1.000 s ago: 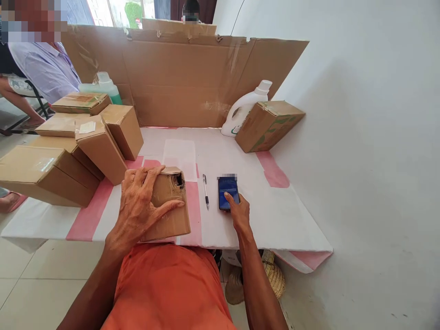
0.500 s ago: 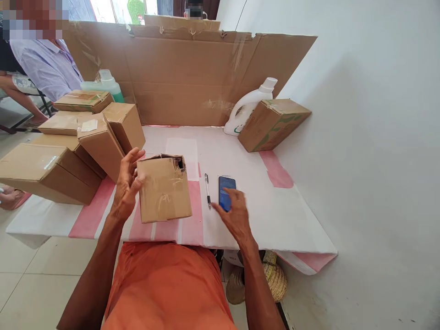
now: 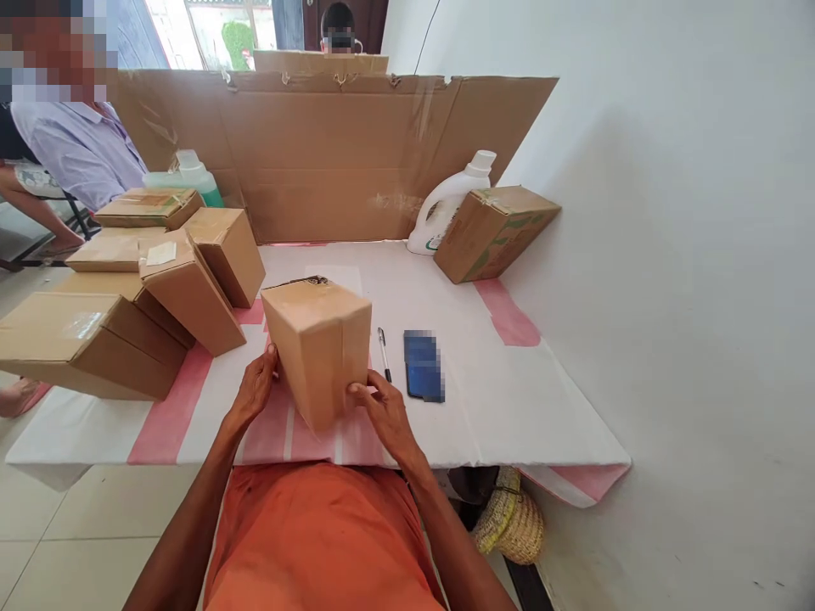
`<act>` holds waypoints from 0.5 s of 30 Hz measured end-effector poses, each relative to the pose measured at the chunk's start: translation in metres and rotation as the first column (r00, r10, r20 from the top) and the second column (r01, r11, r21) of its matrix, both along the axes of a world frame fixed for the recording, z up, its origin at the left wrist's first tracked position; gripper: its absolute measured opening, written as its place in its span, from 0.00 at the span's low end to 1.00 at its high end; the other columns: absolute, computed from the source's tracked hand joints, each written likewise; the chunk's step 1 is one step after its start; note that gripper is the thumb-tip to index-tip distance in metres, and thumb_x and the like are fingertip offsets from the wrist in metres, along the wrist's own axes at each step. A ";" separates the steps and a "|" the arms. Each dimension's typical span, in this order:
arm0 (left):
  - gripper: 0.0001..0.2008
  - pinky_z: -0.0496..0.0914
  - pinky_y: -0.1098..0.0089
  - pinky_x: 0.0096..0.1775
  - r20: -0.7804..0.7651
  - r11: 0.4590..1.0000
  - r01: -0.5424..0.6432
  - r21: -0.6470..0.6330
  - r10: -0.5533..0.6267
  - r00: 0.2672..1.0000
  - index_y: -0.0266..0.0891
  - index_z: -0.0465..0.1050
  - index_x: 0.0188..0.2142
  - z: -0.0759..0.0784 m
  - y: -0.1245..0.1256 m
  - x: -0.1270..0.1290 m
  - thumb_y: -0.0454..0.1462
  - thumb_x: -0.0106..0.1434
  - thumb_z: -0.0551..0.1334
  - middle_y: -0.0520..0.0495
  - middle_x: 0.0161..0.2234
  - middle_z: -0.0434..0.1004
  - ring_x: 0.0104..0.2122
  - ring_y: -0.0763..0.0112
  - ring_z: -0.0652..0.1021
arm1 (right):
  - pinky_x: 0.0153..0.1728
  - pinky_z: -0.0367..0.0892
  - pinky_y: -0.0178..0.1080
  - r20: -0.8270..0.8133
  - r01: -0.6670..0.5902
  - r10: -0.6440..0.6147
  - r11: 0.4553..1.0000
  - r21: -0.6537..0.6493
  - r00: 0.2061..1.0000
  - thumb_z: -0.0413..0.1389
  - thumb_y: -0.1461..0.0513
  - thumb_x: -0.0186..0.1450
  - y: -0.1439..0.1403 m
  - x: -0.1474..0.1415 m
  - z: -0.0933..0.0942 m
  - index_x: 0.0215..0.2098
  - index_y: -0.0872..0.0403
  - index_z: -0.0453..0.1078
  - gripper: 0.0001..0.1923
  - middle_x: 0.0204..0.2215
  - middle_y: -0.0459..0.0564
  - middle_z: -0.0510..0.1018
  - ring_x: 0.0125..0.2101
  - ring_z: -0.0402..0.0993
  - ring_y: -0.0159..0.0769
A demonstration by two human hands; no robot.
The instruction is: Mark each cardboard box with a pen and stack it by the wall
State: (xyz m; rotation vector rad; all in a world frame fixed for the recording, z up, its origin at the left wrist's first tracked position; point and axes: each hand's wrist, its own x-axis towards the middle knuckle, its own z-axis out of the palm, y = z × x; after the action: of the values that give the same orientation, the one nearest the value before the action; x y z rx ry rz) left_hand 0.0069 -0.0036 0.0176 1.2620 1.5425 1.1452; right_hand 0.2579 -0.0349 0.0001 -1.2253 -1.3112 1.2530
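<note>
Lifted off the table [image 3: 509, 399], cardboard box [image 3: 318, 344] now clamped in both hands' grip.

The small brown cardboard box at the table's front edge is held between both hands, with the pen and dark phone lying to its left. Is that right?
Not quite. The head view shows the small brown cardboard box held between the left hand and right hand, but the pen and dark phone lie to its right, on the white table cover.
</note>
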 end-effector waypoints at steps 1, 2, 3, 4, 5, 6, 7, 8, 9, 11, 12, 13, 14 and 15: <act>0.30 0.73 0.59 0.35 -0.029 0.999 0.043 -0.016 -0.043 0.999 0.42 0.74 0.29 0.004 -0.008 -0.001 0.64 0.68 0.56 0.45 0.23 0.74 0.32 0.54 0.77 | 0.39 0.69 0.39 0.018 0.001 -0.001 1.000 -0.005 1.000 0.60 0.43 0.69 -0.002 0.006 0.009 0.43 0.53 0.80 0.23 0.39 0.50 0.83 0.40 0.77 0.41; 0.30 0.73 0.60 0.36 -0.064 0.996 0.082 -0.033 -0.084 0.994 0.41 0.76 0.34 0.008 -0.015 -0.001 0.64 0.68 0.56 0.46 0.25 0.75 0.33 0.54 0.78 | 0.36 0.67 0.38 0.042 0.006 -0.006 1.000 -0.003 0.999 0.58 0.41 0.70 -0.004 0.010 0.016 0.39 0.53 0.80 0.24 0.36 0.48 0.82 0.37 0.75 0.39; 0.31 0.73 0.60 0.37 -0.107 0.993 0.109 -0.053 -0.114 0.988 0.41 0.77 0.43 0.011 -0.022 0.000 0.64 0.69 0.55 0.46 0.28 0.77 0.34 0.55 0.78 | 0.34 0.66 0.37 0.065 0.019 -0.019 1.000 0.004 0.998 0.57 0.40 0.70 -0.005 0.012 0.022 0.37 0.54 0.80 0.26 0.34 0.48 0.81 0.35 0.74 0.39; 0.33 0.73 0.60 0.39 -0.157 0.990 0.121 -0.076 -0.132 0.979 0.40 0.75 0.53 0.013 -0.029 0.001 0.64 0.69 0.55 0.46 0.31 0.78 0.35 0.55 0.78 | 0.34 0.65 0.37 0.078 0.041 -0.042 0.999 0.013 0.996 0.57 0.40 0.70 -0.005 0.012 0.026 0.37 0.53 0.80 0.27 0.33 0.48 0.81 0.34 0.73 0.38; 0.37 0.73 0.60 0.41 -0.206 0.988 0.115 -0.102 -0.135 0.969 0.39 0.69 0.62 0.015 -0.035 0.003 0.64 0.69 0.54 0.46 0.34 0.79 0.36 0.55 0.79 | 0.35 0.67 0.38 0.075 0.065 -0.066 0.998 0.022 0.995 0.57 0.39 0.70 -0.006 0.010 0.029 0.39 0.53 0.80 0.27 0.34 0.48 0.82 0.35 0.74 0.39; 0.41 0.73 0.59 0.42 -0.243 0.987 0.094 -0.127 -0.122 0.962 0.37 0.63 0.68 0.016 -0.041 0.005 0.64 0.69 0.53 0.45 0.36 0.79 0.36 0.55 0.79 | 0.38 0.69 0.39 0.059 0.087 -0.088 0.996 0.027 0.994 0.56 0.39 0.70 -0.006 0.008 0.030 0.43 0.53 0.81 0.28 0.36 0.49 0.83 0.38 0.76 0.41; 0.44 0.74 0.57 0.44 -0.260 0.986 0.070 -0.149 -0.107 0.960 0.35 0.59 0.71 0.016 -0.046 0.006 0.65 0.69 0.52 0.44 0.37 0.80 0.37 0.55 0.80 | 0.41 0.71 0.41 0.034 0.105 -0.106 0.994 0.030 0.994 0.56 0.39 0.70 -0.007 0.005 0.030 0.48 0.53 0.80 0.29 0.40 0.51 0.84 0.41 0.77 0.43; 0.45 0.74 0.56 0.45 -0.261 0.985 0.059 -0.163 -0.101 0.960 0.35 0.58 0.72 0.017 -0.052 0.007 0.65 0.69 0.51 0.42 0.40 0.80 0.39 0.55 0.80 | 0.45 0.72 0.43 0.006 0.116 -0.116 0.993 0.030 0.993 0.56 0.38 0.70 -0.009 0.003 0.031 0.54 0.52 0.79 0.30 0.44 0.52 0.84 0.45 0.78 0.45; 0.44 0.74 0.56 0.47 -0.250 0.983 0.062 -0.172 -0.105 0.963 0.36 0.58 0.72 0.018 -0.058 0.006 0.65 0.70 0.51 0.40 0.42 0.80 0.41 0.54 0.81 | 0.49 0.73 0.44 -0.024 0.116 -0.115 0.993 0.028 0.993 0.56 0.38 0.70 -0.012 0.002 0.032 0.59 0.52 0.77 0.32 0.47 0.54 0.84 0.48 0.78 0.46; 0.42 0.75 0.55 0.47 -0.205 0.980 0.100 -0.172 -0.135 0.969 0.42 0.59 0.73 0.023 -0.070 0.002 0.64 0.71 0.51 0.41 0.43 0.80 0.41 0.55 0.81 | 0.48 0.74 0.44 -0.088 0.079 -0.076 0.997 0.028 0.993 0.56 0.39 0.71 -0.019 0.003 0.038 0.68 0.49 0.70 0.36 0.52 0.55 0.82 0.48 0.79 0.44; 0.40 0.76 0.56 0.45 -0.175 0.977 0.128 -0.171 -0.158 0.972 0.45 0.59 0.73 0.026 -0.076 -0.001 0.63 0.71 0.52 0.43 0.41 0.80 0.38 0.56 0.81 | 0.45 0.75 0.43 -0.121 0.044 -0.039 0.998 0.039 0.992 0.56 0.39 0.71 -0.022 0.005 0.043 0.70 0.48 0.68 0.36 0.54 0.55 0.81 0.46 0.79 0.43; 0.39 0.76 0.56 0.43 -0.143 0.973 0.154 -0.170 -0.179 0.973 0.47 0.59 0.73 0.031 -0.082 -0.005 0.63 0.71 0.52 0.44 0.39 0.79 0.35 0.57 0.81 | 0.41 0.75 0.42 -0.151 0.007 0.001 0.998 0.058 0.988 0.56 0.39 0.71 -0.025 0.007 0.050 0.71 0.46 0.67 0.37 0.57 0.55 0.79 0.44 0.78 0.42; 0.39 0.77 0.57 0.41 -0.108 0.970 0.174 -0.169 -0.194 0.975 0.48 0.61 0.73 0.036 -0.087 -0.010 0.63 0.71 0.53 0.45 0.38 0.79 0.32 0.59 0.80 | 0.38 0.75 0.40 -0.173 -0.021 0.035 0.996 0.084 0.984 0.56 0.39 0.71 -0.027 0.009 0.056 0.72 0.45 0.66 0.37 0.60 0.55 0.77 0.44 0.78 0.41; 0.38 0.77 0.57 0.39 -0.075 0.967 0.190 -0.170 -0.205 0.976 0.48 0.62 0.72 0.041 -0.090 -0.014 0.63 0.71 0.53 0.45 0.37 0.79 0.30 0.60 0.80 | 0.35 0.75 0.39 -0.183 -0.038 0.058 0.993 0.115 0.981 0.56 0.39 0.71 -0.027 0.010 0.063 0.71 0.45 0.67 0.36 0.61 0.55 0.76 0.44 0.77 0.41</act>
State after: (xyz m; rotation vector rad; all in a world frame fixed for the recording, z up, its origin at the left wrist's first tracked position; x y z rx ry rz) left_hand -0.0066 -0.0940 0.0584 1.3398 1.5057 0.8280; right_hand 0.2683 -0.0619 0.0630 -0.9796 -1.2619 1.2786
